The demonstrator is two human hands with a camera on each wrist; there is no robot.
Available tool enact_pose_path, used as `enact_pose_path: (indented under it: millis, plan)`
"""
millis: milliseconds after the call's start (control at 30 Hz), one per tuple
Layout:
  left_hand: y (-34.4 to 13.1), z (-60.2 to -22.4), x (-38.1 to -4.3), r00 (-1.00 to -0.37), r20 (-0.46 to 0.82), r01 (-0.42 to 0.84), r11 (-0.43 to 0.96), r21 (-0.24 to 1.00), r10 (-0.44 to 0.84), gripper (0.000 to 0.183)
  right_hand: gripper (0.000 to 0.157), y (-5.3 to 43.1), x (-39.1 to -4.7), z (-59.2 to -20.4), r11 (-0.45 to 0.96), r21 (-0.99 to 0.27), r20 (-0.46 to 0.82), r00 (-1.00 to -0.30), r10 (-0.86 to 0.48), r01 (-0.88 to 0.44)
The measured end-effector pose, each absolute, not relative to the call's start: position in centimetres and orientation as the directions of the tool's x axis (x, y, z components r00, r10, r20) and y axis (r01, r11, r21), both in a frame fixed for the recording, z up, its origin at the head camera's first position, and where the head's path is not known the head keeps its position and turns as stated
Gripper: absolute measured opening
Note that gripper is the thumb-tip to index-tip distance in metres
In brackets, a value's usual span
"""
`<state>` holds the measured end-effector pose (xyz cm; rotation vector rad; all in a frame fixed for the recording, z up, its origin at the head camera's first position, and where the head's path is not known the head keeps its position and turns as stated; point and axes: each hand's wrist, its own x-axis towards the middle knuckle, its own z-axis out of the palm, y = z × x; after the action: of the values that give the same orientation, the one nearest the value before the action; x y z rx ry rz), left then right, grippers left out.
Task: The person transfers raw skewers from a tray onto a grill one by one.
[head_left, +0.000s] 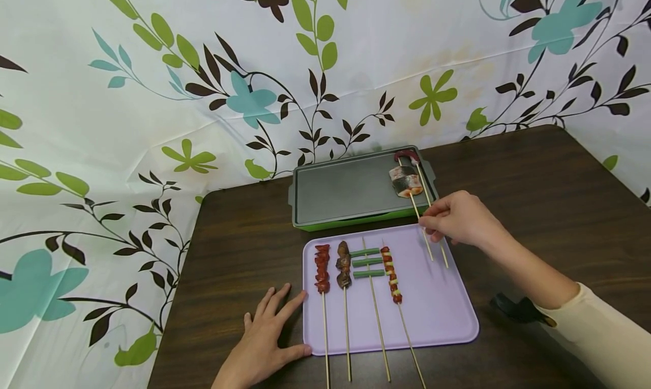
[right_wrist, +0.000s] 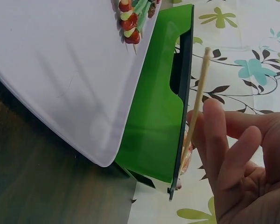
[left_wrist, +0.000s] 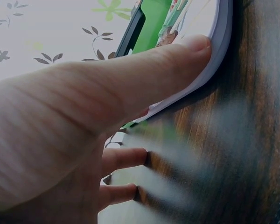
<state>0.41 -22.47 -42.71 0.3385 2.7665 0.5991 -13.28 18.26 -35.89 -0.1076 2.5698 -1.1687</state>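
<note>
Fish skewer (head_left: 407, 181) lies on the grill plate (head_left: 346, 190), stick end pinched by right hand (head_left: 460, 219) fingers over the purple tray (head_left: 437, 310). Light, thin stick, top-heavy; probably best gripped low and kept level. Left hand (head_left: 267, 338) flat on desk (head_left: 234, 247), thumb touching the tray's edge.

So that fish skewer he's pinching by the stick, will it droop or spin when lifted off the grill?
The fish skewer looks tip-heavy: its chunk sits far from the right hand, so it may dip. The thin round stick could twist in the grip. The chunk looks soft and might slide.
</note>
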Motion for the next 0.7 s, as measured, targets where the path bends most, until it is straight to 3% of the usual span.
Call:
enact_pose_path:
  millis: [300,700]
  plan:
    - [-22.5,-42.8,0.4,-0.930,-0.229,0.168,0.884,0.437,0.289,0.088,0.037,19.0,-11.4,-35.4,0.631,-0.776,-0.187,-0.960,-0.208,0.014]
    - [-22.5,-42.7,0.4,-0.930,-0.228,0.170,0.886,0.431,0.290,0.088,0.023,18.6,-6.7,-35.5,0.580,-0.815,-0.202,-0.935,-0.291,-0.004]
